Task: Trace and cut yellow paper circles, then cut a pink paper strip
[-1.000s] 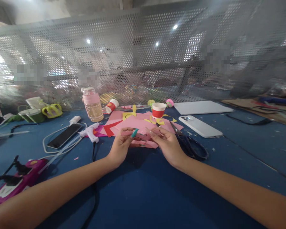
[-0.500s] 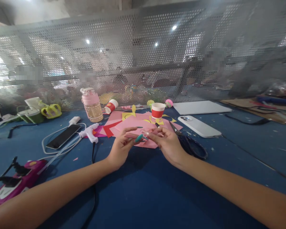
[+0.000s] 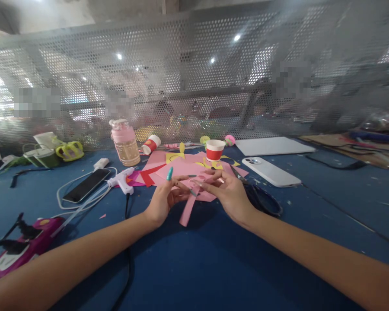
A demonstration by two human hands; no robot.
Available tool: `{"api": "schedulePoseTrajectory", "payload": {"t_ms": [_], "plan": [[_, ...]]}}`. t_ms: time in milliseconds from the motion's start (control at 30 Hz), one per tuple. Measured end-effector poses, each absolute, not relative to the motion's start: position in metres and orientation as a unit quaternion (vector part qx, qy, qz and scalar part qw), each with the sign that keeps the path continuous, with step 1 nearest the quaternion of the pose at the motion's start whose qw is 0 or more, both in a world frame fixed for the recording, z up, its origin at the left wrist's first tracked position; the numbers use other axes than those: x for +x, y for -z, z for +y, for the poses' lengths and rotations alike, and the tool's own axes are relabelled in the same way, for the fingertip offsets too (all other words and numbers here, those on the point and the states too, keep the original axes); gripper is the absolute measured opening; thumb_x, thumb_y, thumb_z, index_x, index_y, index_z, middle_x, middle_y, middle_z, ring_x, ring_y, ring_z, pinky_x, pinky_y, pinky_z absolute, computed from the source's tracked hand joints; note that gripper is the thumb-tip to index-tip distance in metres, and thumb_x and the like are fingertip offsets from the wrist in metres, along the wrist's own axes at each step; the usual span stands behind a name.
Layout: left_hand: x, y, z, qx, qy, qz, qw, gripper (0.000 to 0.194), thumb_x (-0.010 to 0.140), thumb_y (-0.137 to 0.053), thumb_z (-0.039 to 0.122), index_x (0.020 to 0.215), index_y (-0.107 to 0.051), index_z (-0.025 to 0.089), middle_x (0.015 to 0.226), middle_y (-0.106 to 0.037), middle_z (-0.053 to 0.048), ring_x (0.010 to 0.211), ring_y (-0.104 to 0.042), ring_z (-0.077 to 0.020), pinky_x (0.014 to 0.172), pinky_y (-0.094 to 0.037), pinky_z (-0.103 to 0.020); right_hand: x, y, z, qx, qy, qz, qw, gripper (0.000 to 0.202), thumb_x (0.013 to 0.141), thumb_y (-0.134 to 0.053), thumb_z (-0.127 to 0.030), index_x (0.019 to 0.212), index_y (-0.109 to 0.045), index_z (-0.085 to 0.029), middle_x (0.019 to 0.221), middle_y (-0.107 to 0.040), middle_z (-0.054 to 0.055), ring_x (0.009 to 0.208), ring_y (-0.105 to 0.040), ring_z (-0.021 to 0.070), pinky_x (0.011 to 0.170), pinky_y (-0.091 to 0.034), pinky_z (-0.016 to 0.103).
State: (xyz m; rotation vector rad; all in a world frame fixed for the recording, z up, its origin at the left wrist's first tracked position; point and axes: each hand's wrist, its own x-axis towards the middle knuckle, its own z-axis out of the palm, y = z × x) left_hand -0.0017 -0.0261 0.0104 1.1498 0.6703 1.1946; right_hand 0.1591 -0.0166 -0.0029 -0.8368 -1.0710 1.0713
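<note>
Both hands pinch one pink paper strip point(image 3: 187, 210), left hand point(image 3: 164, 199) and right hand point(image 3: 229, 194) fingertip to fingertip above the desk point(image 3: 194, 268). A hard tug could tear it. The scissors point(image 3: 259, 198) lie just right of the right hand, easily knocked.

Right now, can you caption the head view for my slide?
Both hands, left hand and right hand, pinch a pink paper strip over a blue table.

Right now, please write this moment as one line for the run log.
left hand: pinches pink paper strip | right hand: pinches same strip | strip: hangs above blue table | scissors: beside right hand
</note>
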Motion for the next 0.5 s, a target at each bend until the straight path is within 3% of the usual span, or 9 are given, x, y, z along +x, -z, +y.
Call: {"api": "schedulePoseTrajectory", "payload": {"t_ms": [133, 333, 500], "plan": [[0.0029, -0.0087, -0.0256, 0.467, -0.545, 0.377, 0.586, 0.043, 0.05, -0.082, 0.031, 0.074, -0.05, 0.015, 0.096, -0.062, -0.003, 0.072, -0.064, -0.0132, 0.068, -0.05, -0.026, 0.159, 0.0048, -0.0188, -0.351, -0.424, -0.524, 0.65, 0.039, 0.046, -0.082, -0.037, 0.056, -0.051, -0.017, 0.094, -0.055, 0.006, 0.08, -0.062, 0.0161, 0.071, -0.056, 0.033], [0.0034, -0.0061, -0.0232, 0.487, -0.516, 0.438, 0.552, 0.053, 0.047, -0.082, 0.014, 0.084, -0.045, 0.017, 0.088, -0.06, 0.001, 0.057, -0.06, -0.0071, 0.06, -0.048, -0.024, 0.1614, 0.0078, -0.0205, -0.358, -0.348, -0.587, 0.637, 0.032, 0.054, -0.079, -0.04, 0.058, -0.057, -0.017, 0.091, -0.054, 0.007, 0.085, -0.06, 0.0178, 0.068, -0.055, 0.03], [0.0021, -0.0099, -0.022, 0.48, -0.493, 0.418, 0.593, 0.044, 0.049, -0.078, 0.004, 0.084, -0.052, 0.014, 0.086, -0.062, -0.001, 0.062, -0.061, -0.0082, 0.066, -0.048, -0.025, 0.1641, 0.0069, -0.0216, -0.363, -0.289, -0.626, 0.626, 0.024, 0.058, -0.078, -0.038, 0.056, -0.064, -0.019, 0.082, -0.055, 0.005, 0.087, -0.058, 0.0186, 0.064, -0.053, 0.028]]}}
